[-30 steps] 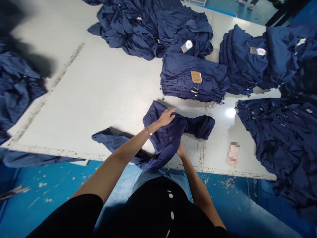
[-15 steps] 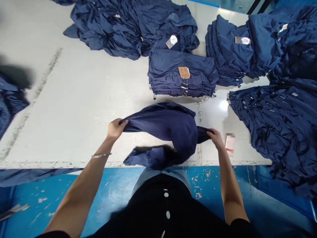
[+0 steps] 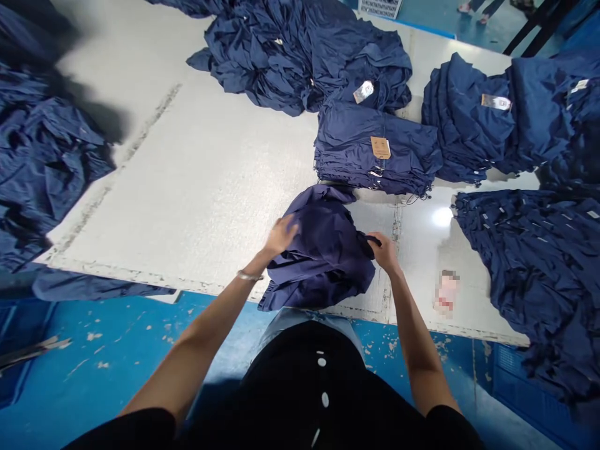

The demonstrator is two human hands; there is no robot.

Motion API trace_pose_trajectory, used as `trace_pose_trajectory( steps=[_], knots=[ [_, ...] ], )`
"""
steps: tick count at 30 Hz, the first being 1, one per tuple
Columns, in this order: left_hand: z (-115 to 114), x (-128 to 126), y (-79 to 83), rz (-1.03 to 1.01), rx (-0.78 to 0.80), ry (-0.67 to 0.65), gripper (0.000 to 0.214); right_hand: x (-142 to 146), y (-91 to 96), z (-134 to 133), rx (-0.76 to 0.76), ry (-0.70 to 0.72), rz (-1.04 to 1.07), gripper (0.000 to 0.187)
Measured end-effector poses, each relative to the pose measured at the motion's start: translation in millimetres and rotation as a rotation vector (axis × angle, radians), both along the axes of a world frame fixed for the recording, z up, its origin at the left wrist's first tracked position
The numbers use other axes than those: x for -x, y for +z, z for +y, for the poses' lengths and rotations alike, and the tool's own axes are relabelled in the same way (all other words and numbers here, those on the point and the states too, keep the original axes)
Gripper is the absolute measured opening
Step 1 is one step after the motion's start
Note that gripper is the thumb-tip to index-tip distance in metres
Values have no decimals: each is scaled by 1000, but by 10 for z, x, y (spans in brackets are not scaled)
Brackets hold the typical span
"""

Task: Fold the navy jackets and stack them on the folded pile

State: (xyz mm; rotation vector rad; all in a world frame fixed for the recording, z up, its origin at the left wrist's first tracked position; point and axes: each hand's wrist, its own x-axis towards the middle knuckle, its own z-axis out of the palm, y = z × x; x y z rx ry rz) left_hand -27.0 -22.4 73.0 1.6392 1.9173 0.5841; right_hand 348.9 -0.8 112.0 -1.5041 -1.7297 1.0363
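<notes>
A navy blue garment (image 3: 323,250) lies bunched at the near edge of the grey table (image 3: 197,181), right in front of me. My left hand (image 3: 280,236) is blurred by motion and rests on the garment's left side. My right hand (image 3: 383,249) pinches the fabric at the garment's right edge. A bracelet circles my left wrist.
A folded stack of navy garments with a brown tag (image 3: 375,153) sits just beyond. Loose navy heaps lie at the back (image 3: 300,50), far left (image 3: 42,162) and right (image 3: 534,250). More tagged stacks (image 3: 473,119) stand at the back right. A small pinkish item (image 3: 444,291) lies on the table.
Half a second ago my hands held the garment spread wide above the table; they have come together and the garment now lies bunched on the table edge.
</notes>
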Motion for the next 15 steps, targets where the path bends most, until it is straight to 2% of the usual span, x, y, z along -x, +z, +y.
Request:
trace_pose_trajectory(
  steps=[2, 4, 6, 7, 8, 9, 11, 13, 15],
  knots=[
    [452, -534, 42, -25, -79, -120, 66, 80, 117, -171, -5, 32, 29, 30],
    [780, -1006, 61, 31, -36, -215, 79, 100, 207, -299, -12, 31, 50, 30],
    [955, -1286, 72, 81, 49, -330, 56, 19, 239, -386, -21, -35, 57, 28],
    [990, -1328, 83, 91, 77, -375, 39, -66, 229, -418, -22, -103, 58, 28],
    [995, -1302, 103, 94, 89, -409, 29, -181, 204, -446, -18, -192, 59, 28],
    [971, -1213, 135, 88, 71, -424, 29, -320, 166, -474, -6, -296, 60, 29],
    [835, -887, 244, 54, -51, -386, 32, -644, 63, -531, 43, -537, 77, 29],
    [582, -456, 400, -36, -298, -224, 29, -972, -50, -588, 117, -783, 111, 29],
    [235, -36, 558, -77, -494, 19, 25, -1253, -148, -626, 174, -972, 141, 31]
  ],
)
